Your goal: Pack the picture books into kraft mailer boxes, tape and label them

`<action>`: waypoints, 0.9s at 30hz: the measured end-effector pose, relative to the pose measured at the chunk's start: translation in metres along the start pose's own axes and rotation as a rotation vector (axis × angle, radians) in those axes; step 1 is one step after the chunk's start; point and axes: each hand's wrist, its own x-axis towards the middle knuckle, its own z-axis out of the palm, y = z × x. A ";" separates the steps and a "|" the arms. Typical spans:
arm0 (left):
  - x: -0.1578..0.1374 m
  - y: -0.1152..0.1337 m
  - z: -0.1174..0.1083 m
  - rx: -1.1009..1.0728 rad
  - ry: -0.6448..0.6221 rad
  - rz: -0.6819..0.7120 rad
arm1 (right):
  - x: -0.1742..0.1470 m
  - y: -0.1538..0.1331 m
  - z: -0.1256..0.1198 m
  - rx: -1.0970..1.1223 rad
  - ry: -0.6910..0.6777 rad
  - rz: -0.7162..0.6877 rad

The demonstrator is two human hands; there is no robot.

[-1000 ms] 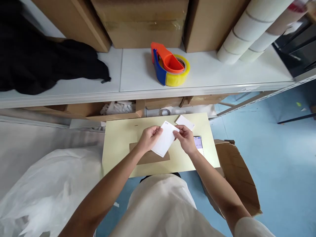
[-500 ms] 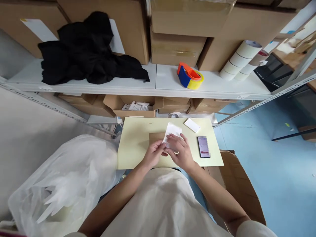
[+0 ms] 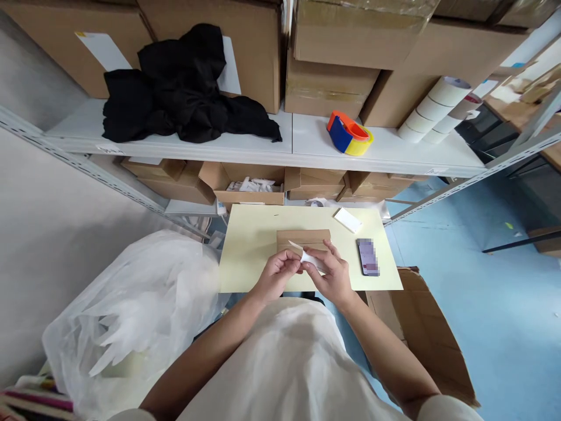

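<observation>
Between the two hands, low over the near part of a pale yellow desk (image 3: 249,234), is a small white sheet (image 3: 313,263), bent so that one thin corner sticks up away from the person. The left hand (image 3: 275,276) pinches it at its left side with thumb and fingers, while the right hand (image 3: 332,275) curls over the rest, thumb beneath and fingers bent across the top. The hands are close together, both clamped on the sheet; whether their fingertips touch each other cannot be told. Just beyond the hands, and partly covered by them, a flat brown cardboard piece (image 3: 302,236) lies on the desk. To the right of the right hand lies a phone (image 3: 367,257) with its screen lit, part of it blurred out, and farther beyond that hand a white pad (image 3: 348,220) rests at a slant near the far edge. Past the desk, ahead of both hands, runs a grey shelf (image 3: 302,140). On it a red, blue and yellow tape dispenser (image 3: 349,135) sits ahead and to the right of the hands, a crumpled black cloth (image 3: 188,93) ahead and to the left, and stacked tape rolls (image 3: 427,111) farther right. Well to the left of the left hand is a clear plastic bag (image 3: 135,286) with white stuff in it; down to the right of the right hand is a cardboard box (image 3: 432,333).
</observation>
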 end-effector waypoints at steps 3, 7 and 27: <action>-0.001 -0.003 -0.002 0.030 -0.016 0.001 | -0.003 0.000 -0.001 0.024 0.003 0.002; 0.001 -0.007 -0.002 0.061 -0.038 0.007 | -0.006 0.002 -0.003 0.017 0.008 0.002; 0.005 0.000 0.002 0.242 -0.045 0.090 | -0.003 -0.001 0.000 -0.048 0.001 0.045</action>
